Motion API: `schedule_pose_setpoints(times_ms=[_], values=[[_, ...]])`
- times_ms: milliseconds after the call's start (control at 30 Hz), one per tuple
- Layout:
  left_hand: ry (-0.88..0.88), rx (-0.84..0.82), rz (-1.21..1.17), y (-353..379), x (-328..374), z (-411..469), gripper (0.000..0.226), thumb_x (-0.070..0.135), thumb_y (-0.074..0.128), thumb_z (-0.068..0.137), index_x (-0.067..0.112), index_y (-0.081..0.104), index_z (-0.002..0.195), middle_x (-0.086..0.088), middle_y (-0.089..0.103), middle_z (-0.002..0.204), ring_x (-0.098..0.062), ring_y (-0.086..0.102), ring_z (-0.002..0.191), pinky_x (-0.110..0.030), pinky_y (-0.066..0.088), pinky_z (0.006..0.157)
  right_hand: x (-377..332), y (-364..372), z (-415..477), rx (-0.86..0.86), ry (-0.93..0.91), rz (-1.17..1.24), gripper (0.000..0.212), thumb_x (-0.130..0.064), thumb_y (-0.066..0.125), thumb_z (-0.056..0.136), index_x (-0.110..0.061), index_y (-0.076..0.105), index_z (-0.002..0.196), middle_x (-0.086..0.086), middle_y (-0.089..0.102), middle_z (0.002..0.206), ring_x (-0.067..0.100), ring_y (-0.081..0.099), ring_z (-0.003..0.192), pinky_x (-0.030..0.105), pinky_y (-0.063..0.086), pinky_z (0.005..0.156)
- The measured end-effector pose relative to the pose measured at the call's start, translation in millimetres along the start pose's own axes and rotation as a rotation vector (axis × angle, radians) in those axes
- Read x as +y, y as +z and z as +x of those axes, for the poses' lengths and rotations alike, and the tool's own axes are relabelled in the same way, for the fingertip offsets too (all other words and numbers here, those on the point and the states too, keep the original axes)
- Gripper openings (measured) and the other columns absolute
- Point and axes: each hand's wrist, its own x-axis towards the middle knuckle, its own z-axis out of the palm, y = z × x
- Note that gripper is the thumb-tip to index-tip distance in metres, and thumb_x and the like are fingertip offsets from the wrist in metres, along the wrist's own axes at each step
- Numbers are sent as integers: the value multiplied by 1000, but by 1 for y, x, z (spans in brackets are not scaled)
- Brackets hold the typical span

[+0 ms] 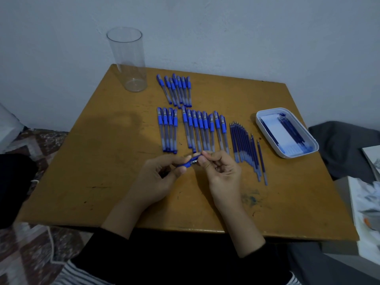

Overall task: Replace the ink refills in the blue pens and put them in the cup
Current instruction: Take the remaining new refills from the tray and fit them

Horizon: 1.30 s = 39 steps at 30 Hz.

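Note:
Both hands hold one blue pen (188,163) just above the table's middle. My left hand (159,176) pinches its blue capped end. My right hand (221,171) pinches the other end between thumb and fingertips. Several capped blue pens (193,130) lie in a row beyond my hands, and a second group of pens (176,89) lies further back. To the right of the pens lies a row of loose ink refills (244,147). At the far left corner stands the tall clear cup (128,58), with nothing in it.
A white tray (306,152) holding several refills sits at the table's right side. The brown table (102,161) backs onto a pale wall. Papers lie off the right edge, patterned fabric off the left.

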Motion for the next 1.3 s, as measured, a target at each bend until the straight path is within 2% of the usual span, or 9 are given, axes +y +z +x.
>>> schedule_pose_setpoints(times_ms=[267,467,633,700,800,900,1033,1200,1300], values=[[21,8,15,-1,4,0,43,4,74,87,40,67,109,22,72,91,-21,60,69,-20,48,63,-2,0,1,-8,3,-15,20,10,63,87,-10,65,85,-8,75,89,8,71,92,21,56,83],[16,-29,12,-2,0,1,37,11,74,90,40,67,111,19,71,85,-14,57,63,-16,45,61,0,-2,1,-7,-8,-19,20,10,64,87,-10,65,86,2,73,92,12,71,94,22,56,83],[90,-76,20,-1,1,1,39,13,62,92,22,63,130,8,73,94,-14,68,86,-28,54,78,3,-4,7,16,-32,63,19,8,63,86,-11,63,85,-3,75,89,11,71,92,23,56,83],[112,-69,33,-1,-1,1,41,13,64,92,23,62,131,12,74,99,-11,69,91,-24,54,78,1,-2,7,18,-33,54,20,10,62,87,-10,63,86,-7,75,89,8,71,91,21,56,82],[137,-1,77,0,-5,-1,44,18,69,89,28,62,131,27,72,101,-1,64,80,-12,49,75,-1,-3,7,39,-36,20,12,3,63,89,-9,63,91,-5,74,90,10,70,90,22,55,80],[127,77,126,0,-6,-4,44,27,72,87,29,64,130,16,74,94,-6,60,71,-16,49,69,-4,-6,7,77,-8,9,11,-1,63,91,-6,64,100,-1,71,89,14,67,85,24,54,77],[161,149,219,-2,-4,-6,32,37,69,89,34,70,121,30,68,89,-1,61,71,-14,45,63,-4,-9,3,109,56,-144,9,-10,64,92,-10,69,100,0,71,85,11,66,79,23,54,74],[122,245,324,-4,-3,-7,29,40,66,91,33,73,118,29,65,85,0,63,74,-31,54,61,-8,-15,-2,79,113,-343,16,-7,64,93,-20,68,101,-9,67,89,-5,63,84,10,50,73],[82,330,361,-4,0,-7,29,41,66,90,31,74,116,30,64,88,-2,66,81,-30,57,66,-8,-23,-4,-14,153,-487,16,-15,68,92,-27,69,101,-14,69,90,-5,63,90,9,49,75]])
